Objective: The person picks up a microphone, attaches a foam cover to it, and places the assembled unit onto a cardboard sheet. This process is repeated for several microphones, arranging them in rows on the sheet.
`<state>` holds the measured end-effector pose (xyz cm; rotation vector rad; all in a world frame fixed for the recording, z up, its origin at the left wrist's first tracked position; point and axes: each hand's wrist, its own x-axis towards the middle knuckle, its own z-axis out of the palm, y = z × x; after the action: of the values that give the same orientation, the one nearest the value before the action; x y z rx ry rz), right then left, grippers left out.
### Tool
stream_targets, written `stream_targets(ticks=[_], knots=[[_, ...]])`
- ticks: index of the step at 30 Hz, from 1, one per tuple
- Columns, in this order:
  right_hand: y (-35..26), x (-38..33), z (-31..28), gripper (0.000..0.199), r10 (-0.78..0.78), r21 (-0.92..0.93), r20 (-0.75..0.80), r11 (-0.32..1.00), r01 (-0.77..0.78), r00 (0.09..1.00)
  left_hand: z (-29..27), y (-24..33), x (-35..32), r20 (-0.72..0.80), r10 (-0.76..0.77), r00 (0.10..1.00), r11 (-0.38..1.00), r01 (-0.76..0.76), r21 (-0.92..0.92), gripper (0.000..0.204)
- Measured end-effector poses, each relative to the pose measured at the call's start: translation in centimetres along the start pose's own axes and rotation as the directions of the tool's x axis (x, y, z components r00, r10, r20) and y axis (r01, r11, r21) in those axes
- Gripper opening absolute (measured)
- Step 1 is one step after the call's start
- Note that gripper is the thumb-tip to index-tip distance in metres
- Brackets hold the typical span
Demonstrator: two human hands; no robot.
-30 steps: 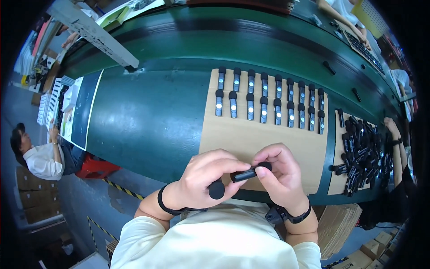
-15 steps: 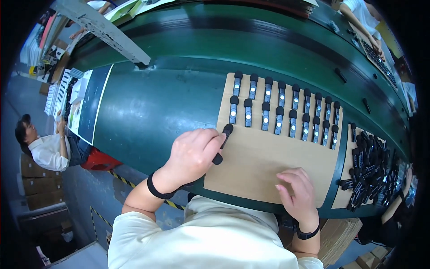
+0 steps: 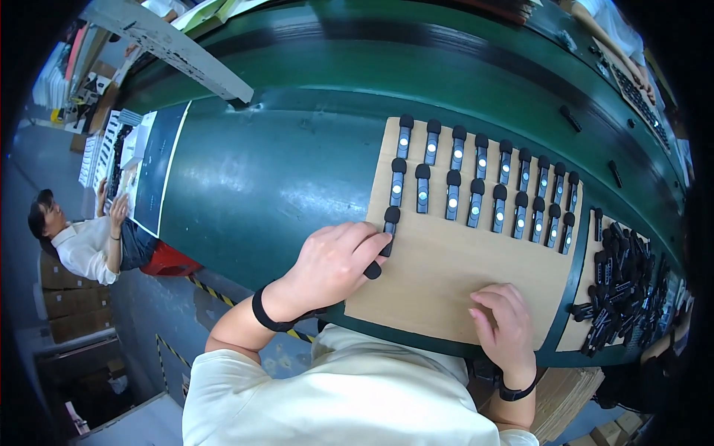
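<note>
My left hand (image 3: 338, 256) is closed at the left edge of a brown cardboard sheet (image 3: 446, 275). Its fingertips grip a small black microphone (image 3: 391, 223) with a foam tip, lying below the left end of two rows. Another black foam end (image 3: 372, 270) pokes out under the same hand; the rest of it is hidden. Several like microphones (image 3: 453, 195) lie side by side in those rows, foam tips away from me, most showing a pale lit spot. My right hand (image 3: 507, 323) hovers over the sheet's lower right, fingers loosely bent and apart, holding nothing.
A heap of black microphones (image 3: 621, 290) covers another cardboard sheet on the right. Behind runs a green conveyor belt (image 3: 335, 44) with loose microphones (image 3: 570, 119). A metal post (image 3: 178, 56) rises at the back left. Other people (image 3: 82, 238) work at left and far right.
The microphone in my left fingers has turned straighter, in line with the rows. My right hand has barely moved. The whole view has shifted slightly; the person at left has raised a hand.
</note>
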<state>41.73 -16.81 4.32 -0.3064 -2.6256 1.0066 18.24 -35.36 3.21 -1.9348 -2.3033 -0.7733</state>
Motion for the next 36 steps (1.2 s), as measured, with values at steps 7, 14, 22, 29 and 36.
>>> stream_targets(ticks=[7, 14, 22, 29, 36], knots=[[-0.2, 0.0, -0.6, 0.023, -0.008, 0.049, -0.012, 0.999, 0.009, 1.000, -3.0, 0.5, 0.0, 0.076, -0.160, 0.984, 0.899, 0.177, -0.399, 0.032], [-2.7, 2.6, -1.5, 0.025, -0.090, 0.261, 0.026, 0.962, 0.080, 0.996, -3.4, 1.7, 1.3, 0.083, -0.236, 0.968, 0.345, 0.163, -0.924, 0.052], [-6.6, 5.4, 0.8, 0.023, 0.163, 0.817, 0.108, 0.548, -0.181, 0.981, -1.9, 5.1, 3.3, -0.019, -0.151, 0.988, 0.231, 0.017, -0.973, 0.065], [-4.7, 4.5, 0.5, 0.029, 0.011, 0.661, 0.021, 0.750, -0.022, 1.000, -2.8, 4.4, 2.0, -0.130, -0.050, 0.990, 0.622, -0.071, -0.780, 0.054], [-4.5, 3.8, 0.5, 0.029, -0.072, 0.411, -0.135, 0.903, 0.122, 0.988, -2.8, 3.9, 1.6, -0.189, 0.078, 0.979, 0.810, -0.173, -0.560, 0.036]])
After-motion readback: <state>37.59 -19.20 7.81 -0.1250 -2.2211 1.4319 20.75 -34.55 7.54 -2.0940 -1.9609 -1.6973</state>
